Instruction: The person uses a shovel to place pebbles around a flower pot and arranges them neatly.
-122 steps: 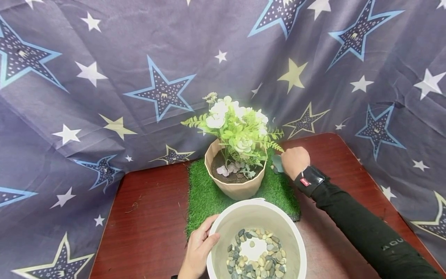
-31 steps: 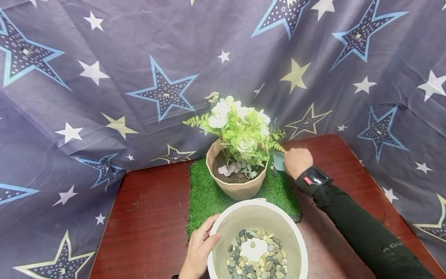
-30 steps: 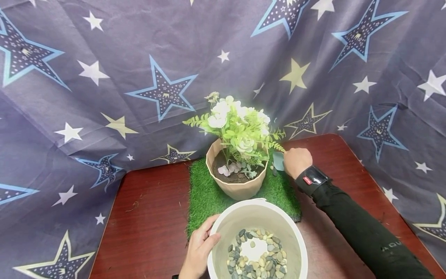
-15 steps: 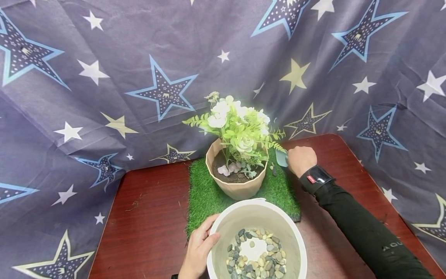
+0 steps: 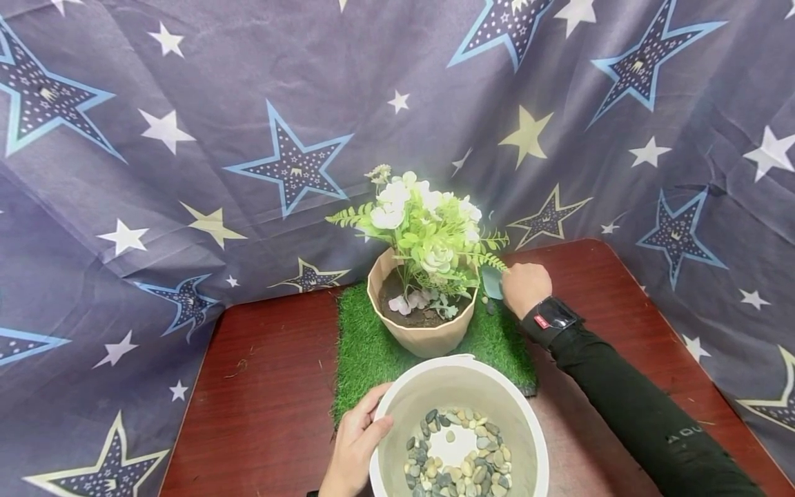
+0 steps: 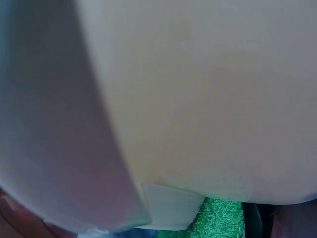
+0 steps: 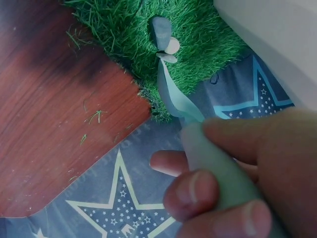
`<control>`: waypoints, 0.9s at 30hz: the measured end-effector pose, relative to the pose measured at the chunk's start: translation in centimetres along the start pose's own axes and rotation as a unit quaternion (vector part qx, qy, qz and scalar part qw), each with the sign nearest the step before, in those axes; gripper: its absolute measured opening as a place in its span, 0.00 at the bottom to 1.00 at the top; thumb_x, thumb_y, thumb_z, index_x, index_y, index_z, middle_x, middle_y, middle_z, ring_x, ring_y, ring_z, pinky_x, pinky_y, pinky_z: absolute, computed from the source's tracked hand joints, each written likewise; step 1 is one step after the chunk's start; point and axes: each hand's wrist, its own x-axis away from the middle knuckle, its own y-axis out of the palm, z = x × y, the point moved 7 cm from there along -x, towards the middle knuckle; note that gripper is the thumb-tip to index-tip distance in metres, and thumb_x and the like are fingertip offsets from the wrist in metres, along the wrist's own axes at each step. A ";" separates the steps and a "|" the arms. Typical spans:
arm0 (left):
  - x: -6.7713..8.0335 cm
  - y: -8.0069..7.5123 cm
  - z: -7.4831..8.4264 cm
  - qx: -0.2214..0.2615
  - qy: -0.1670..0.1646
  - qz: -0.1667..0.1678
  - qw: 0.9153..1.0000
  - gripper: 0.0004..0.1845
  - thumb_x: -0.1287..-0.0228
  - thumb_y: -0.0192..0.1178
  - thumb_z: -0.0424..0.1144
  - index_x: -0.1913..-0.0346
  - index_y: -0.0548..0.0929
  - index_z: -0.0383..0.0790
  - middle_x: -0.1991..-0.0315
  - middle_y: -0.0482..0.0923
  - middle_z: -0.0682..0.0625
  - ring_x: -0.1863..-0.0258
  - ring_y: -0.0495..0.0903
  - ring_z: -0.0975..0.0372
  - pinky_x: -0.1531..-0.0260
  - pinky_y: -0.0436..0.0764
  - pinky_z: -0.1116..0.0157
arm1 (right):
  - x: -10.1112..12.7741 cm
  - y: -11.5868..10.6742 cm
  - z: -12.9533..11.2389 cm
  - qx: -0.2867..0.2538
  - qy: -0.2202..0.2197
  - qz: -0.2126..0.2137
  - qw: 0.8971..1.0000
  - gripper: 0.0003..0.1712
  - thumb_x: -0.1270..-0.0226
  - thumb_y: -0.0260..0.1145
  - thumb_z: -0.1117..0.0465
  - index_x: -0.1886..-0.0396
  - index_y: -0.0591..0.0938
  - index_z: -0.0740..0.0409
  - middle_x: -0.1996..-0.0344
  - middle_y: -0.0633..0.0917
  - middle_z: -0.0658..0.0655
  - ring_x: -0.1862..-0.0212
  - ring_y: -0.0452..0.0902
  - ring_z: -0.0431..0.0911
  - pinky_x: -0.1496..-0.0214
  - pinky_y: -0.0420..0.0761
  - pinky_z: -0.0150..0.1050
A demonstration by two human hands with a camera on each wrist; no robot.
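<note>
From here I have the right hand (image 5: 528, 288) gripping the trowel (image 7: 200, 148), its blade (image 7: 179, 101) extending ahead to just beside pebbles (image 7: 161, 33), while my left hand (image 5: 355, 442) holds the bucket's rim (image 5: 541, 445).

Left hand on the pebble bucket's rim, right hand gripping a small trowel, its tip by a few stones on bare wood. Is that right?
The surface is wrong: the stones lie on the green grass mat, as the right wrist view shows. The left hand does hold the bucket rim, and the right hand the trowel.
</note>
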 end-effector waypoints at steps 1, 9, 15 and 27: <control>0.0 0.0 0.0 0.001 0.000 -0.001 1.000 0.23 0.31 0.50 0.22 0.35 0.77 0.31 0.52 0.84 0.24 0.56 0.88 0.64 0.63 0.91 0.54 | 0.0 0.1 -0.1 0.001 0.001 -0.006 1.000 0.06 0.48 0.72 0.67 0.81 0.86 0.62 0.78 0.87 0.62 0.76 0.82 0.58 0.74 0.84 0.54; 0.0 -0.1 0.0 -0.005 0.001 0.000 1.000 0.23 0.32 0.50 0.21 0.36 0.77 0.31 0.52 0.84 0.25 0.56 0.88 0.64 0.64 0.91 0.54 | -0.3 0.5 -0.1 -0.004 0.004 -0.021 1.000 0.06 0.48 0.71 0.67 0.82 0.85 0.61 0.78 0.87 0.62 0.75 0.82 0.58 0.73 0.83 0.54; 0.0 0.1 -0.1 -0.003 -0.004 -0.002 1.000 0.23 0.32 0.50 0.22 0.35 0.76 0.30 0.52 0.84 0.24 0.57 0.88 0.65 0.64 0.91 0.53 | 0.0 0.9 0.5 -0.007 0.009 -0.018 1.000 0.10 0.43 0.72 0.64 0.82 0.84 0.61 0.78 0.87 0.63 0.76 0.82 0.59 0.75 0.83 0.55; 0.0 0.0 -0.2 0.001 -0.004 -0.002 1.000 0.22 0.31 0.50 0.22 0.35 0.76 0.30 0.51 0.83 0.24 0.56 0.88 0.64 0.63 0.91 0.52 | 1.6 -1.3 3.2 -0.049 0.039 -0.055 0.997 0.18 0.38 0.70 0.56 0.84 0.80 0.60 0.81 0.84 0.64 0.78 0.81 0.60 0.80 0.79 0.57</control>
